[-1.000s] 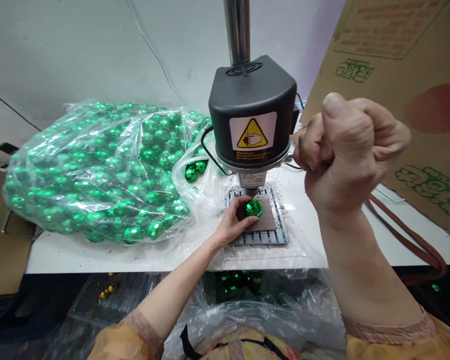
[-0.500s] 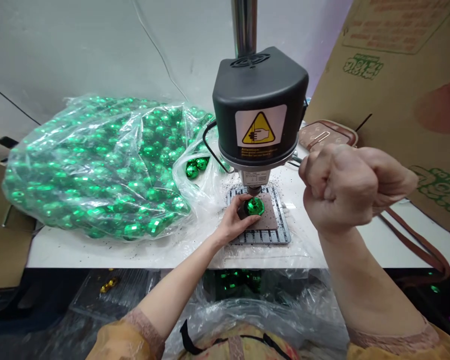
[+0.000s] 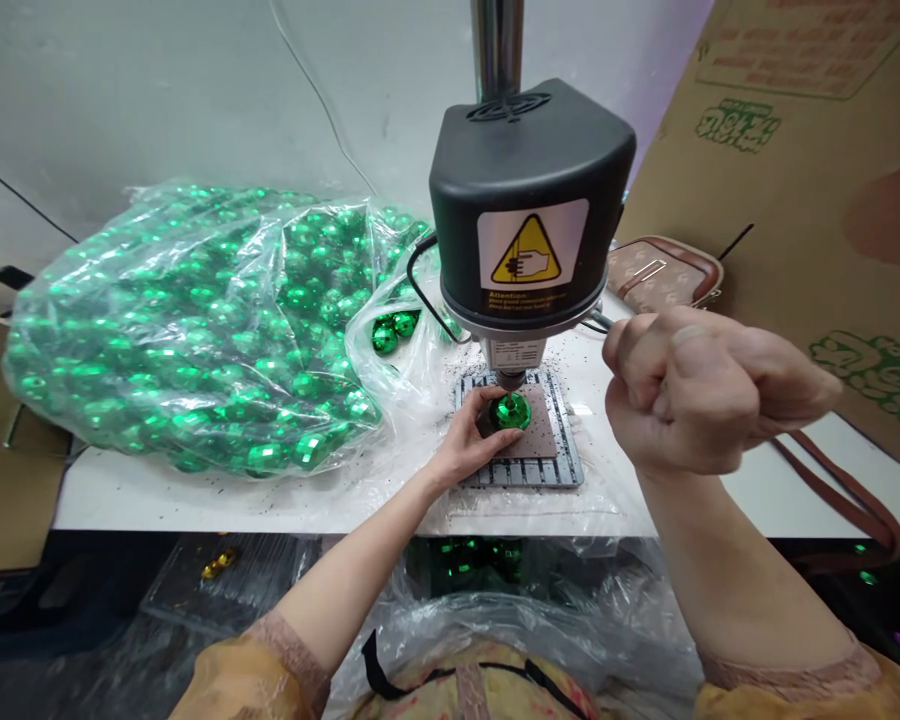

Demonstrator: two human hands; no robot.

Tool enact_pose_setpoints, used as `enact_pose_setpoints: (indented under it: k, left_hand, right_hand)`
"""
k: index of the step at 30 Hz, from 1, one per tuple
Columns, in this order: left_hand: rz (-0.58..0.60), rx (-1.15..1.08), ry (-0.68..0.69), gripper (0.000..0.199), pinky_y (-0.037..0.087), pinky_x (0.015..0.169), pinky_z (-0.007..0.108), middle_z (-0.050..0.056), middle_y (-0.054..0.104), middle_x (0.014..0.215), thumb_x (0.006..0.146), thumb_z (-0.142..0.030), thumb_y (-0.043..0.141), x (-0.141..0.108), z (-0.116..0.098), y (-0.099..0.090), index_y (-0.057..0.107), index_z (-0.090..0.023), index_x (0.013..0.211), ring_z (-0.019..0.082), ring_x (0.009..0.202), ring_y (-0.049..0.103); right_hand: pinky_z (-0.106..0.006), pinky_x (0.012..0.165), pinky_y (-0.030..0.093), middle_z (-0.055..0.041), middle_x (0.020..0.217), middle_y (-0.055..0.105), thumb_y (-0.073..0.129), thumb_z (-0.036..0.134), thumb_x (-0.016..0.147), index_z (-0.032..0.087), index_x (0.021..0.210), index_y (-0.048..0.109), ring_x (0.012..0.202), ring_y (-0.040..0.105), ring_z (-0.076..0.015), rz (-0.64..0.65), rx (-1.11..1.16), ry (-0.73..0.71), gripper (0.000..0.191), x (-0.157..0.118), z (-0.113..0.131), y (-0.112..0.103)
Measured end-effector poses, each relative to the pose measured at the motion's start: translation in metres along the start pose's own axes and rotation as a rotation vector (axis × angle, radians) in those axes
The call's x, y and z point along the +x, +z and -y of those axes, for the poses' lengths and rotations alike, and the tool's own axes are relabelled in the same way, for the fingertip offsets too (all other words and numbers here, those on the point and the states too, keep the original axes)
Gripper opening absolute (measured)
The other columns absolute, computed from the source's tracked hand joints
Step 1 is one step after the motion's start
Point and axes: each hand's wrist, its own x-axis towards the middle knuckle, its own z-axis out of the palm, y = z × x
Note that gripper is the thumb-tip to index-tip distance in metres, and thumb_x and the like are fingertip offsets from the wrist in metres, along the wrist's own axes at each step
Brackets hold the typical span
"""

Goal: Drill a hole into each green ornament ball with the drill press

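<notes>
My left hand (image 3: 480,440) grips a shiny green faceted ball (image 3: 511,411) between thumb and fingers. The ball rests on a brown pad (image 3: 536,440) on the slotted base plate (image 3: 570,462) of a bench drill press (image 3: 525,210). Right above the ball is the drill's chuck (image 3: 509,380), with the thin bit reaching down to the ball's top; how deep it goes I cannot tell. My right hand (image 3: 690,390) is closed in a fist around the press's lever (image 3: 602,320), most of which the fingers hide.
A large clear plastic bag (image 3: 195,330) full of green balls lies left of the press. Loose green balls (image 3: 394,332) sit at its mouth. Behind my right hand are a patterned bag (image 3: 664,270) and a cardboard box (image 3: 795,200). Dark shavings dot the white table (image 3: 157,505).
The motor head has come slightly lower and nearer in view, partly with a small camera shift. My right fist has turned a little on the lever; my left hand keeps the ball in place.
</notes>
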Motion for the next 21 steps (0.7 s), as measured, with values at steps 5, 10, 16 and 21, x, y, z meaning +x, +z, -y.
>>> enact_pose_setpoints:
  k: [5,10,16,21]
  left_hand:
    - [-0.007,0.002,0.016,0.053,0.045,0.111,0.039,0.006,0.07,0.12,0.074,-0.036,0.097,0.001,0.001,0.0,0.067,-0.024,0.116,0.026,0.118,0.064]
    - [0.007,0.042,0.06,0.059,0.049,0.105,0.04,0.007,0.07,0.12,0.074,-0.043,0.097,0.004,0.009,-0.002,0.065,-0.022,0.119,0.027,0.116,0.066]
    - [0.026,0.159,0.127,0.062,0.052,0.103,0.041,0.008,0.07,0.122,0.078,-0.052,0.092,0.005,0.017,-0.004,0.062,-0.022,0.123,0.028,0.117,0.067]
    - [0.029,0.168,0.123,0.063,0.051,0.105,0.043,0.009,0.069,0.123,0.079,-0.053,0.092,0.006,0.018,-0.005,0.062,-0.022,0.124,0.028,0.118,0.067]
  right_hand:
    - [-0.027,0.047,0.022,0.0056,0.053,0.027,0.062,0.019,0.088,0.018,0.063,0.028,0.044,0.025,-0.0066,0.048,0.06,-0.088,0.043,-0.002,-0.005,-0.001]
    - [-0.027,0.049,0.022,0.0065,0.057,0.023,0.058,0.005,0.084,0.02,0.068,0.024,0.047,0.018,-0.0049,0.139,0.078,-0.217,0.041,-0.003,-0.007,-0.004]
    - [-0.028,0.049,0.021,0.006,0.057,0.022,0.055,0.0,0.083,0.02,0.065,0.018,0.048,0.019,-0.0035,0.212,0.061,-0.229,0.046,-0.001,-0.005,-0.006]
    - [-0.029,0.049,0.026,0.006,0.056,0.026,0.057,0.003,0.084,0.02,0.063,0.02,0.046,0.025,-0.0036,0.22,0.056,-0.242,0.046,-0.01,-0.012,-0.014]
